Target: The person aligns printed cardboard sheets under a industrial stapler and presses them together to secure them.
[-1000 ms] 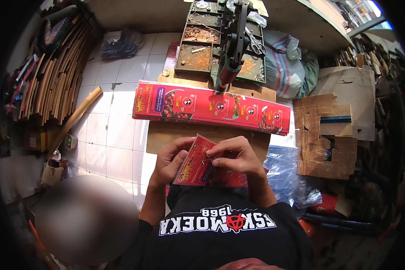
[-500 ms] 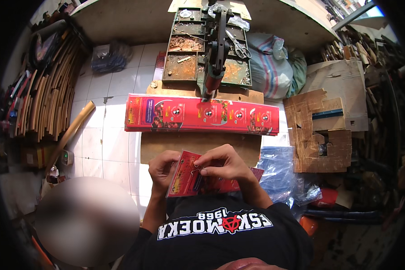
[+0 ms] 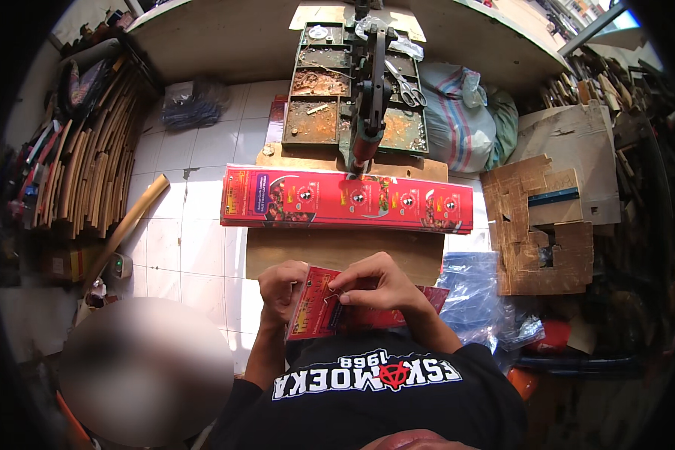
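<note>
Close to my body, a long red printed card strip [image 3: 304, 313] is held at a tilt. My left hand [image 3: 282, 288] is closed on its left end, the thumb and curled fingers at the edge. Over the front of the strip, my right hand [image 3: 376, 282] pinches a small thin bent wire [image 3: 329, 298] beside the strip's corner. Whether the wire passes through the strip cannot be made out. Beyond my hands lies a stack of similar red printed strips [image 3: 330, 201], directly below the head of a dark hand press [image 3: 369, 105].
A compartmented metal tray [image 3: 313, 120] surrounds the press, with scissors [image 3: 409, 91] on its right side. Cut brown board [image 3: 514, 225] and clear plastic bags [image 3: 469, 289] lie to the right. A woven sack [image 3: 457, 124] stands behind. Board offcuts [image 3: 97, 142] and a curved strip [image 3: 139, 217] are at left.
The whole view has shifted slightly, so everything sits a little lower and further right. My hands keep nearly the same grip on the strip and wire.
</note>
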{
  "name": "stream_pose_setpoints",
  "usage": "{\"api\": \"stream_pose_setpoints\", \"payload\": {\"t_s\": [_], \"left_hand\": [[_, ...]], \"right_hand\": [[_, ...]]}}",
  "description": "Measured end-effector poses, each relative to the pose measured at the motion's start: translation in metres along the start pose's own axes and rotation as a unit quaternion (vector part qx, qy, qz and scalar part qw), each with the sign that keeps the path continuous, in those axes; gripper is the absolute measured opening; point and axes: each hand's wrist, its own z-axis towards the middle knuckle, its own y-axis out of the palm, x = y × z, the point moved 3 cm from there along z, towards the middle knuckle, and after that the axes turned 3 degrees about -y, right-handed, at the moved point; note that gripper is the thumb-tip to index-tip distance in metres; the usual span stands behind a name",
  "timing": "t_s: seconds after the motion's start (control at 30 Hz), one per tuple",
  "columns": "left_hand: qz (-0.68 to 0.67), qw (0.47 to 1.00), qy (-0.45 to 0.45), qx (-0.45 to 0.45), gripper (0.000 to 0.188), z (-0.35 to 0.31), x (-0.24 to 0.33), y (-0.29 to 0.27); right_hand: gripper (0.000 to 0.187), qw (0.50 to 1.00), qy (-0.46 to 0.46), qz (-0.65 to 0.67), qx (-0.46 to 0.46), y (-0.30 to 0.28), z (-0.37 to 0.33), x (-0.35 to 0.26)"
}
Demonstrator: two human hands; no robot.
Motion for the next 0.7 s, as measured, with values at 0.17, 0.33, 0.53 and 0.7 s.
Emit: {"api": "stream_pose_setpoints", "payload": {"t_s": [0.17, 0.33, 0.53, 0.7], "left_hand": [[-0.129, 0.991, -0.034, 0.021, 0.003, 0.006, -0.005, 0.012], [-0.202, 0.965, -0.163, 0.029, 0.008, 0.002, -0.022, 0.004], [-0.093, 0.971, -0.214, 0.054, 0.011, 0.012, -0.015, -0.005], [-0.083, 0.949, -0.298, 0.055, 0.022, 0.011, -0.014, -0.004]], "right_hand": [[0.025, 1.0, 0.013, 0.028, -0.005, 0.005, 0.0, 0.005], [0.026, 1.0, 0.03, -0.003, 0.007, -0.003, -0.002, 0.003], [0.028, 0.991, 0.019, 0.059, 0.116, -0.025, -0.003, -0.004], [0.029, 0.969, -0.029, 0.026, 0.244, -0.047, 0.016, -0.008]]}}
